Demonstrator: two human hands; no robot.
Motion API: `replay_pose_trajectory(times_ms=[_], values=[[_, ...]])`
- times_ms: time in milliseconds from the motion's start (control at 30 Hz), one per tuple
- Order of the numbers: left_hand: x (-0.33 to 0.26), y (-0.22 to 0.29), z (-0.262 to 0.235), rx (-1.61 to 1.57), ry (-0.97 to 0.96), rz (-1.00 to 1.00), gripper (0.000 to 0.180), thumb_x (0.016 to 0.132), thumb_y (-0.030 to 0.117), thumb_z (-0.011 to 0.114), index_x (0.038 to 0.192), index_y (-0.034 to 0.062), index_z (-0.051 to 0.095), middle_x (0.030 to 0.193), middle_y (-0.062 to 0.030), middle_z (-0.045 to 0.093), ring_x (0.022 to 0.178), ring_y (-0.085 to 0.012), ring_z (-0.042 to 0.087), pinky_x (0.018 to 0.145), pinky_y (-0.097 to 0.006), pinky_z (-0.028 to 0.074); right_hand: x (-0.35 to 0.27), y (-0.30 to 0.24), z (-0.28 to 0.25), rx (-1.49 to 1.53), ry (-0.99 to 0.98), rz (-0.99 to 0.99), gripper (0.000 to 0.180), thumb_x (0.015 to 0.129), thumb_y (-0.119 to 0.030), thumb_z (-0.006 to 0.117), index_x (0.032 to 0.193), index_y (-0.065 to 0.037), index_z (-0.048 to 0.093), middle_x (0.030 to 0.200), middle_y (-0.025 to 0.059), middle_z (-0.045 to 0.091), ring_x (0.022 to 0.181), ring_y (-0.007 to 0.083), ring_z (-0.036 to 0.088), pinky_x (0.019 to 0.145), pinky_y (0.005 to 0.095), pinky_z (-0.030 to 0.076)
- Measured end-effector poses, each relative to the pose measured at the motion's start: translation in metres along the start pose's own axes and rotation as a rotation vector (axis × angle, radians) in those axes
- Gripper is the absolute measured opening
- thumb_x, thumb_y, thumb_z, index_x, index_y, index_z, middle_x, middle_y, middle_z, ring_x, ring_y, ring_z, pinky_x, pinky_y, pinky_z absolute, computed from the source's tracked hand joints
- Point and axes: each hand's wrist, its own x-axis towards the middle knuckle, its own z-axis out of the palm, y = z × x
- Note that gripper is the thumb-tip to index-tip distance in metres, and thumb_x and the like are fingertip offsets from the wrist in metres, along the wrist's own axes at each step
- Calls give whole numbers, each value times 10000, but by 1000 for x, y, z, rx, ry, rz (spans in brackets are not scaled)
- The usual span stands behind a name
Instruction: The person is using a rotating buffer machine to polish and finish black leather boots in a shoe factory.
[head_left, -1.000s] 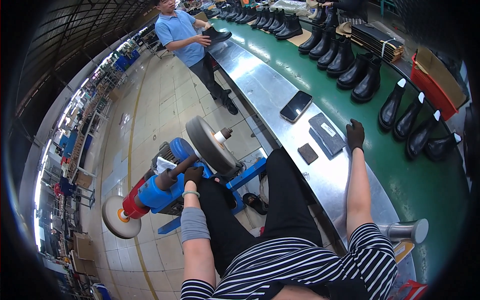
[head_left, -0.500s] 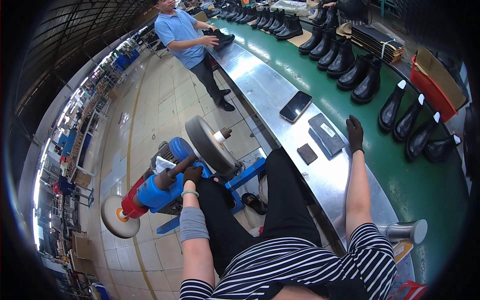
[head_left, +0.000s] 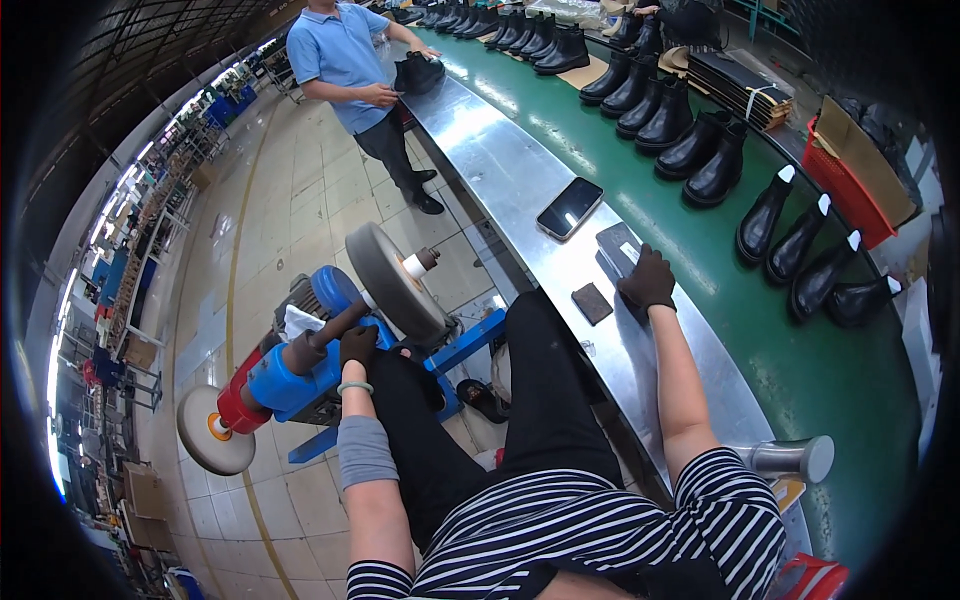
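My right hand [head_left: 648, 280], in a dark brown glove, is closed over the near end of a flat grey rectangular block [head_left: 612, 243] with a pale label. The block lies on the metal strip of the bench [head_left: 520, 160], and the hand covers part of it. Just left of that hand sits a small dark brown square block [head_left: 592, 304]. My left hand [head_left: 357, 345], gloved too, rests by my knee next to the blue and red machine [head_left: 290, 378]; its fingers blend into the dark trousers.
A large grey wheel [head_left: 397, 282] and a pale wheel [head_left: 217, 430] stick out from the machine. A phone [head_left: 570, 209] lies farther along the bench. Black boots [head_left: 716, 165] line the green surface. A metal cylinder [head_left: 795, 459] stands near my right elbow. A person in blue [head_left: 345, 65] stands beyond.
My right hand has moved left from the green surface's edge onto the grey block and closed on it. The person in blue has lowered a boot to the bench. My left hand stays put.
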Motion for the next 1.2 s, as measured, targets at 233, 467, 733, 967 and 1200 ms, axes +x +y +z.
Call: replay_pose_trajectory(times_ms=[233,467,733,967,1200], values=[[-27,9,-12,-48,159,49,351,805,351,542,865,33,677,875,-207,647,859,-370,621,758,-426,463,30,49,-27,992,-405,-21,359,688,-243,691,918,28,641,806,153,668,667,226,653,627,336,531],[-118,48,-1,279,394,545,209,798,266,600,839,82,692,900,-93,662,953,-335,581,841,-396,451,-19,-16,-3,2128,-900,-90,318,887,-219,548,1085,29,571,1020,157,634,969,296,617,871,483,501],[-125,66,69,-908,-828,445,700,874,228,591,1452,244,197,1496,-88,201,1361,-264,256,1052,-511,296,-113,-158,87,1697,-1108,-66,223,711,-40,622,927,20,622,827,102,643,721,206,638,665,323,524],[-110,72,97,-1240,-705,-207,709,752,309,743,1334,205,351,1318,-102,408,1217,-308,426,834,-628,414,-139,-194,156,1050,-862,-526,203,653,-83,680,836,-9,632,768,72,651,686,159,637,587,297,498],[-93,58,130,-1434,-377,-96,484,716,158,753,1139,86,530,1056,-62,593,978,-197,581,809,-362,487,-148,-208,169,998,-625,-562,205,649,-144,701,781,1,641,724,88,666,652,177,644,598,325,504]])
